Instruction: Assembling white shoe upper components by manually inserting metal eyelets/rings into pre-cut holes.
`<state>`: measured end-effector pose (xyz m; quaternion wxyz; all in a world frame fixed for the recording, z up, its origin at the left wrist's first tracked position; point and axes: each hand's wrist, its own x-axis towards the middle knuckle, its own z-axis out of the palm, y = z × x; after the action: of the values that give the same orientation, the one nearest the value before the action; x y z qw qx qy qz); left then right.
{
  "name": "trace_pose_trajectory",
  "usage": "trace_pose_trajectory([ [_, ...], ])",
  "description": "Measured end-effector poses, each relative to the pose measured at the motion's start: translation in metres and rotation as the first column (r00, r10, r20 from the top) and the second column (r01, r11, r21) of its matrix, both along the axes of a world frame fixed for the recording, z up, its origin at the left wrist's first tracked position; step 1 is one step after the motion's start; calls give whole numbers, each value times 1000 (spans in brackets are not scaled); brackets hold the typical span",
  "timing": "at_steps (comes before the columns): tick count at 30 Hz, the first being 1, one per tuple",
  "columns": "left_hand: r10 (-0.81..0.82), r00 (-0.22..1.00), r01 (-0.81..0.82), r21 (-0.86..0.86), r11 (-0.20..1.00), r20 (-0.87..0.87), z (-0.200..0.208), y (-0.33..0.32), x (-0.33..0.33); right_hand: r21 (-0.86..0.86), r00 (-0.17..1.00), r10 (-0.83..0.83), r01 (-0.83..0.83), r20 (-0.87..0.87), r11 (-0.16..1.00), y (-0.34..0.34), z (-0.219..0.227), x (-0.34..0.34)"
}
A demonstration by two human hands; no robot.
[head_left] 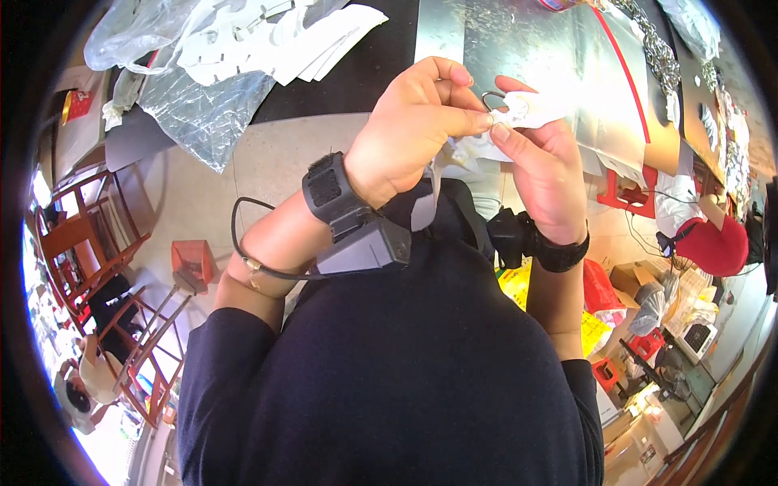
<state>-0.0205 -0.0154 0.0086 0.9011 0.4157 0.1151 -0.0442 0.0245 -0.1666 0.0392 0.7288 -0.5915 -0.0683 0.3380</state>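
Above the table's near edge, my left hand (409, 125) and my right hand (547, 166) meet at the fingertips. Between them is a small white card-like piece (525, 112), partly washed out by glare. A thin dark loop (491, 98) stands out at its left end, close to my left fingertips. My left thumb and forefinger are closed in a pinch at that end. The right thumb presses the piece from below against the fingers behind it. A pale strip (425, 206) hangs beneath my left hand; what it joins is hidden.
White slotted cards (304, 49) lie on clear plastic bags (203, 113) at the table's far left. A shiny metallic sheet (527, 49) covers the middle. Chains (652, 40) lie at the far right. Wooden chairs (81, 235) stand left; other people are at both sides.
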Motion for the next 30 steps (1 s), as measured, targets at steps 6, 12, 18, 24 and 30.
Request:
trace_pose_trajectory([
  [6, 57, 996, -66, 152, 986, 63, 2, -5, 0, 2, 999, -32, 32, 41, 999, 0, -7, 2],
  [12, -12, 998, -3, 246, 969, 58, 5, 0, 0, 30, 998, -57, 57, -17, 998, 1, -5, 2],
  [18, -164, 986, 156, 412, 898, -15, 4, 3, 0, 11, 999, -41, 41, 15, 999, 0, 2, 2],
  [24, -170, 976, -10, 804, 595, 138, 8, 6, 0, 11, 999, -8, 7, 44, 1000, -3, 1, 3],
  [30, -213, 969, 109, 548, 829, 129, 10, 9, -2, 85, 998, 10, -5, -60, 996, -5, 2, 3],
])
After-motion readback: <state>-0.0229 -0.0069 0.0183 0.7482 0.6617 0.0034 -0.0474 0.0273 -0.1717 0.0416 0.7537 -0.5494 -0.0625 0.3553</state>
